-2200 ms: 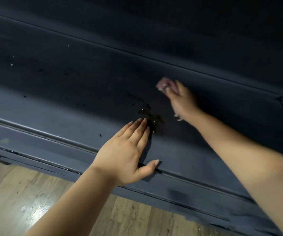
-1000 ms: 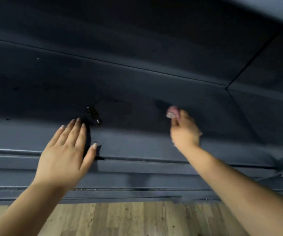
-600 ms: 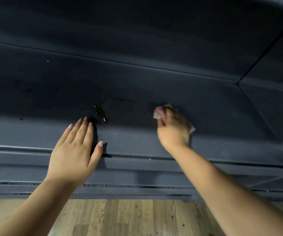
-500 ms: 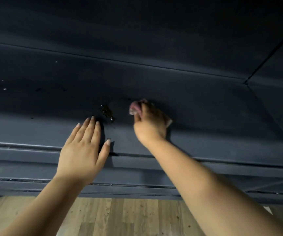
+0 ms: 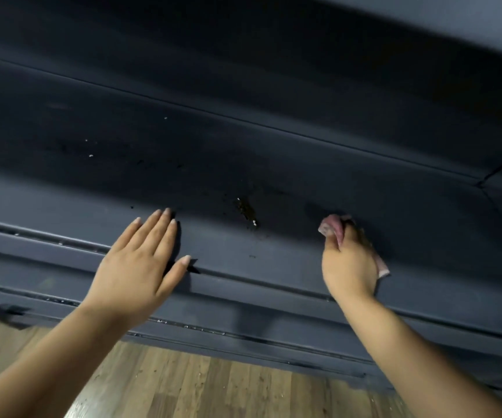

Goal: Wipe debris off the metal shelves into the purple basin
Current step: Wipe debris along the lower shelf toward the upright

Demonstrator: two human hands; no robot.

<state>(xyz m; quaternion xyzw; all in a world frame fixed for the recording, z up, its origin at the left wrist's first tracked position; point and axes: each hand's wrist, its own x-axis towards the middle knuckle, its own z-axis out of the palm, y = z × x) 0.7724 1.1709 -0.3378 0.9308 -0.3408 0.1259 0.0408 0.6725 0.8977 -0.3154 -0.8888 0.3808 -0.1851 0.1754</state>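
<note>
- Debris [image 5: 246,210] clumped mid metal shelf [image 5: 304,176], between both hands.
- Left hand [image 5: 136,267] flat, fingers straight, on near shelf edge.
- Right hand [image 5: 349,260] clenched round pink cloth [image 5: 329,227], right of clump.

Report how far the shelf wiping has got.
Done: little that shows. The purple basin is out of view. In hand: the right hand grips a pink cloth on the metal shelf, right of a dark debris pile; the left hand lies flat nearby. Left: that pile and white specks further left.
</note>
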